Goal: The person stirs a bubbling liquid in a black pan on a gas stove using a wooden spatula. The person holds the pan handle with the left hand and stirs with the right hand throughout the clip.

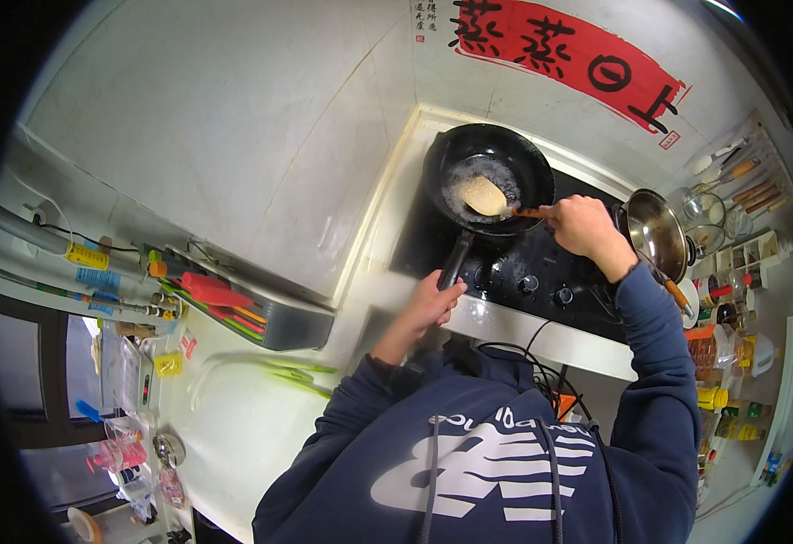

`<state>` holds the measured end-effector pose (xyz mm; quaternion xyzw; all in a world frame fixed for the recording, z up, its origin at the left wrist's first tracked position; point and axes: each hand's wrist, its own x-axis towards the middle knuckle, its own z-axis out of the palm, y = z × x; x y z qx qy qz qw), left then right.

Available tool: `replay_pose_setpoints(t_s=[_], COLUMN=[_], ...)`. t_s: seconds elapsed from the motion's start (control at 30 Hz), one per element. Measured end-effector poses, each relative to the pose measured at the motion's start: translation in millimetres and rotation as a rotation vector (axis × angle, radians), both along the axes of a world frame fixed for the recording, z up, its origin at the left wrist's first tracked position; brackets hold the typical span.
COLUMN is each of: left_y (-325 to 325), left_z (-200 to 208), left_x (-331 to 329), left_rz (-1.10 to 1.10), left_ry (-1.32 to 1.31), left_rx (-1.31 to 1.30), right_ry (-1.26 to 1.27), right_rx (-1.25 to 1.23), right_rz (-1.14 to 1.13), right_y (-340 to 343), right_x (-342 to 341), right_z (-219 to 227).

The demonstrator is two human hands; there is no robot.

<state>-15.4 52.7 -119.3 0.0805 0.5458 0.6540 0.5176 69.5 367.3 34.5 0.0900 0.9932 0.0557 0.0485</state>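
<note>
A black frying pan (534, 156) sits on the black stove top, with whitish bubbling liquid (465, 175) in its bottom. My left hand (428, 304) is closed around the end of the pan's black handle (456, 258). Over the pan's near right rim, my right hand (585, 231) grips the brown handle of a spatula (484, 195). Its pale, rounded head rests in the bubbling liquid. Whether any food lies on that head I cannot tell.
Right of the pan stands a steel pot (657, 234), a wooden-handled utensil (675, 290) beside it. Stove knobs (528, 285) line the near side. Bottles (714, 349) crowd the right. At left are a grey rack (292, 328) of cutting boards and a white counter (242, 435).
</note>
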Motion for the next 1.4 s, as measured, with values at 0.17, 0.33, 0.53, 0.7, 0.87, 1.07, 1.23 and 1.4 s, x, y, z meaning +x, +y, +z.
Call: replay_pose_setpoints(t_s=[0.17,0.33,0.53,0.7,0.87,1.07,1.23,1.4], left_y=[-0.4,0.6,1.7,0.3,-5.3,-19.0,-32.1,-69.8], left_z=[2.4,-0.3,-3.6,3.2,12.3,10.5,8.7,-1.5], left_x=[-0.1,3.0,2.3,2.5,-0.8,0.1,2.0,9.0], left_rz=[0.011,0.031,0.035,-0.005,-0.032,-0.037,-0.075,0.017], left_ry=[-0.012,-0.021,-0.029,-0.035,-0.045,-0.075,-0.044,0.058], left_rx=[0.005,0.006,0.016,-0.021,-0.041,0.027,0.000,-0.092], right_ry=[-0.081,-0.056,-0.174,-0.109,-0.028,-0.079,-0.090,-0.054], right_rx=[0.140,0.113,0.062,0.121,0.085,0.008,0.116,0.063], right_rz=[0.010,0.008,0.024,0.053,0.011,0.043,-0.052,-0.107], right_y=[-7.7,-11.2,-23.4,-37.1,-32.3,-39.3,-45.7,-45.2], right_x=[-34.5,-26.0,-15.8,-28.6,-30.3,-14.7,-38.6,-27.8], right_z=[-34.8,-21.7,17.2,-6.2,-20.6,3.6,-18.3,-15.6])
